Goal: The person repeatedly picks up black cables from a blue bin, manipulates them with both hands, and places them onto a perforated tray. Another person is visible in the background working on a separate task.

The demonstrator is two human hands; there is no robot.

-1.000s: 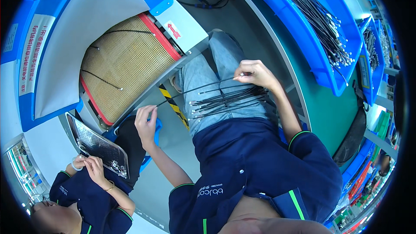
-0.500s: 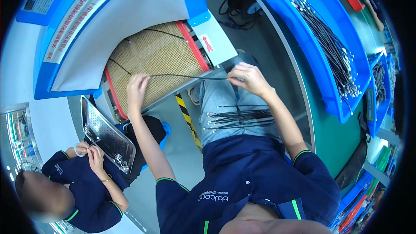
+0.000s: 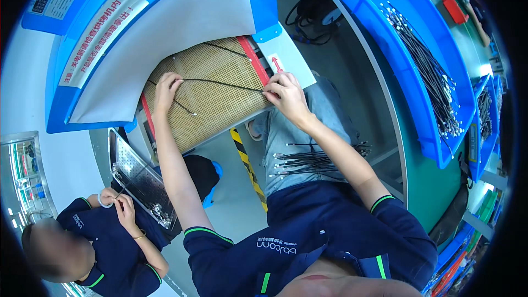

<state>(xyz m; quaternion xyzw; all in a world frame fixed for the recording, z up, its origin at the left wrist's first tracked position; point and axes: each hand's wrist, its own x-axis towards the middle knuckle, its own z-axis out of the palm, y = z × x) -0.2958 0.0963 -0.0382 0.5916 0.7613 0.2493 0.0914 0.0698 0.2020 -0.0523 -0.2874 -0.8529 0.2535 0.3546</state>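
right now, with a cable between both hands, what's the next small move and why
Probably settle the black cable flat onto the mesh belt: the left hand and right hand hold it near its ends across the belt, where other cables lie.

The fingers of the left hand and the right hand cover the black cable where they pinch it, so its tips cannot be made out. A white flap hides the far left part of the mesh belt. The right forearm covers part of the cable bundle. The silvery pieces in the metal tray are too small to tell. The picture's far edge cuts off the blue machine.
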